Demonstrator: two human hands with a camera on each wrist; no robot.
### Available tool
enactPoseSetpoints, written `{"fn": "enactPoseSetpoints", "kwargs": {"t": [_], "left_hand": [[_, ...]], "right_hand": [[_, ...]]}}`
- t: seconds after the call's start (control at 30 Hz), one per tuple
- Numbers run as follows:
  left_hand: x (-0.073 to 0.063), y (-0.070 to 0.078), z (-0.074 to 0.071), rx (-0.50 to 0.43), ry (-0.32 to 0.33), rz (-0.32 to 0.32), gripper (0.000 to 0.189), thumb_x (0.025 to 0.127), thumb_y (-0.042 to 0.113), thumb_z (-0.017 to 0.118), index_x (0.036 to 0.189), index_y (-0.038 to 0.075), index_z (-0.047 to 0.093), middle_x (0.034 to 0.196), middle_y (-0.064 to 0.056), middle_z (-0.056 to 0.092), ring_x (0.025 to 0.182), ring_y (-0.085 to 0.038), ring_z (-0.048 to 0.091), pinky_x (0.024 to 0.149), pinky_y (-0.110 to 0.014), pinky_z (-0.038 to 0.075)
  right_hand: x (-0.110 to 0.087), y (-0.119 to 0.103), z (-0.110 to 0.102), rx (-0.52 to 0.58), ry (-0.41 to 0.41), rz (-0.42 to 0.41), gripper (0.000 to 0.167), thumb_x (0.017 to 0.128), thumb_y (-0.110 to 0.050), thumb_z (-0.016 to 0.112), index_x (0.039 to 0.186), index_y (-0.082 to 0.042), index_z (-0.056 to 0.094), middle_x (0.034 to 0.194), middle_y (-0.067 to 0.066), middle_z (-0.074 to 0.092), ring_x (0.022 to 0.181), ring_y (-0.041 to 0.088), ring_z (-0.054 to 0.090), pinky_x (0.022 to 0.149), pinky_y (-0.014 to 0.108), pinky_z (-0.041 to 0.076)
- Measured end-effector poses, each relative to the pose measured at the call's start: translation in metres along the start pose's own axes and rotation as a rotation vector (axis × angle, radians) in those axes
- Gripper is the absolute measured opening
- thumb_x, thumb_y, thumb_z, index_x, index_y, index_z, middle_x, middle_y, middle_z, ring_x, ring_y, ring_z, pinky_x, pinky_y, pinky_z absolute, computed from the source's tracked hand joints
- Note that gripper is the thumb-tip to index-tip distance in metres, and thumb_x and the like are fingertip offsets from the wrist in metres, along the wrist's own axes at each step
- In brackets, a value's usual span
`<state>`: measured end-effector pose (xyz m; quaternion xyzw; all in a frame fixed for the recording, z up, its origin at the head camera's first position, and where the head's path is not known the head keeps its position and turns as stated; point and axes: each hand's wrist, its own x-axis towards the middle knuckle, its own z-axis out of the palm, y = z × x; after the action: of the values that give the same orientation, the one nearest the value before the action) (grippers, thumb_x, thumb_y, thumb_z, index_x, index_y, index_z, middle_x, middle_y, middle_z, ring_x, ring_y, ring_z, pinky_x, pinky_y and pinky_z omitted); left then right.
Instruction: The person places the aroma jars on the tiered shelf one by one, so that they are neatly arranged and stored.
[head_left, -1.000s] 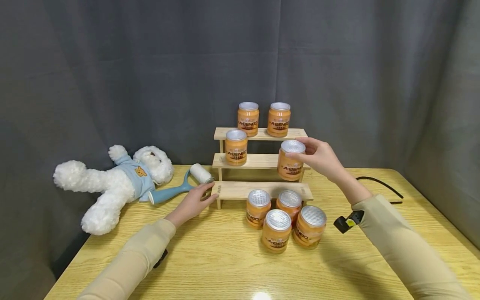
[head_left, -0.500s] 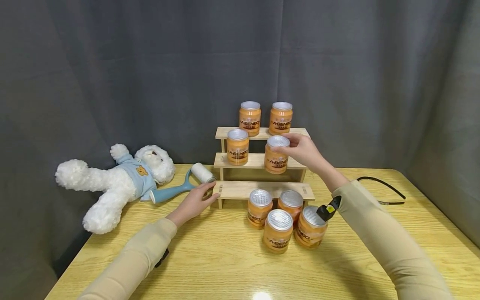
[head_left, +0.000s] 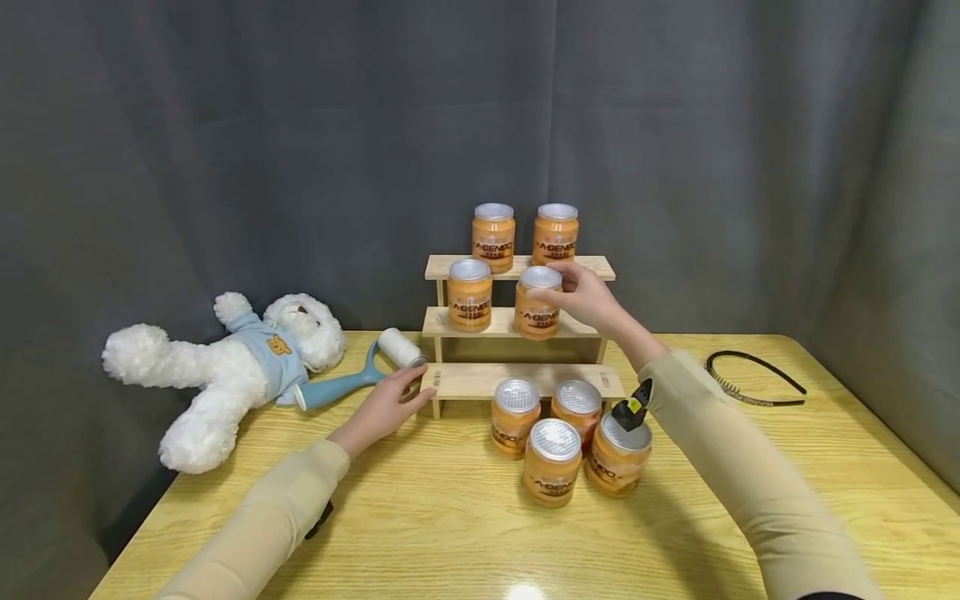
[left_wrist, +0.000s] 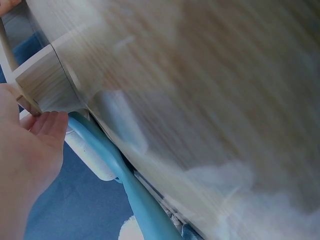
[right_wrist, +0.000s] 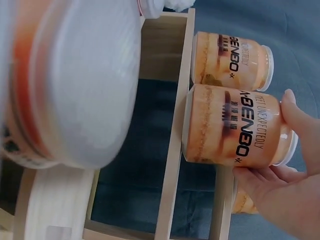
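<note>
Grey curtain (head_left: 375, 167) backs the surface (head_left: 420, 517); the right hand (head_left: 588, 302) pinches an orange A-BENBO jar (head_left: 537, 317) near its lid at the wooden stand's middle tier (head_left: 577, 329), the left hand (head_left: 384, 406) gripping the lowest step (head_left: 480, 379). Likely stiff and slick, the jar suits that hold; the tier lies bare rightward, front edge close.

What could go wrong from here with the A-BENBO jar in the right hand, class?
Released now, the held A-BENBO jar could tip: its base looks close to the front edge of the middle shelf. The right hand might also bump it against the neighbouring jar. The wrist camera appears close to a tabletop jar, which it might knock.
</note>
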<state>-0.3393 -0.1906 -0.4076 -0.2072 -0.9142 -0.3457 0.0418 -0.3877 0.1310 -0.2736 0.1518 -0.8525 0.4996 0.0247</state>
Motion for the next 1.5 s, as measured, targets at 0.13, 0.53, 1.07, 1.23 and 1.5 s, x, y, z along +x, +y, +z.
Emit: {"fn": "enactPoseSetpoints", "kwargs": {"t": [0.13, 0.53, 1.07, 1.23, 1.5], "left_hand": [[-0.002, -0.002, -0.003, 0.002, -0.004, -0.015, 0.063, 0.095, 0.042, 0.052, 0.145, 0.005, 0.036, 0.145, -0.018, 0.040, 0.128, -0.033, 0.045, 0.102, -0.044, 0.044], [-0.004, -0.002, -0.006, 0.002, 0.007, -0.001, 0.062, 0.096, 0.039, 0.053, 0.144, 0.003, 0.037, 0.144, -0.019, 0.040, 0.126, -0.034, 0.047, 0.101, -0.044, 0.045], [-0.001, 0.000, -0.005, -0.001, 0.011, 0.012, 0.061, 0.096, 0.037, 0.053, 0.144, 0.003, 0.037, 0.143, -0.019, 0.042, 0.126, -0.034, 0.047, 0.101, -0.044, 0.046], [-0.001, 0.002, -0.002, 0.002, 0.002, 0.002, 0.060, 0.096, 0.036, 0.053, 0.143, 0.003, 0.038, 0.142, -0.019, 0.043, 0.125, -0.034, 0.048, 0.100, -0.044, 0.046], [-0.001, 0.001, 0.000, 0.000, 0.008, 0.009, 0.059, 0.096, 0.036, 0.054, 0.143, 0.003, 0.039, 0.142, -0.019, 0.043, 0.124, -0.033, 0.049, 0.100, -0.043, 0.046]], "right_hand": [[0.005, -0.005, 0.004, -0.013, -0.015, 0.012, 0.073, 0.085, -0.035, 0.069, 0.142, -0.003, 0.036, 0.133, 0.017, 0.050, 0.121, 0.030, 0.051, 0.100, 0.042, 0.045], [0.012, -0.011, 0.013, 0.019, -0.009, -0.001, 0.070, 0.086, -0.034, 0.069, 0.140, -0.003, 0.037, 0.134, 0.017, 0.049, 0.122, 0.029, 0.050, 0.099, 0.042, 0.046], [0.013, -0.009, 0.012, 0.019, -0.005, -0.014, 0.072, 0.088, -0.035, 0.067, 0.143, -0.004, 0.034, 0.137, 0.017, 0.047, 0.126, 0.030, 0.047, 0.102, 0.042, 0.044], [0.008, -0.008, 0.009, -0.019, -0.002, -0.001, 0.078, 0.087, -0.038, 0.067, 0.147, -0.006, 0.030, 0.140, 0.017, 0.046, 0.127, 0.030, 0.046, 0.101, 0.043, 0.045], [0.007, -0.006, 0.012, -0.025, 0.040, 0.022, 0.072, 0.084, -0.041, 0.069, 0.141, -0.008, 0.042, 0.133, 0.014, 0.052, 0.122, 0.029, 0.051, 0.100, 0.043, 0.045]]}}
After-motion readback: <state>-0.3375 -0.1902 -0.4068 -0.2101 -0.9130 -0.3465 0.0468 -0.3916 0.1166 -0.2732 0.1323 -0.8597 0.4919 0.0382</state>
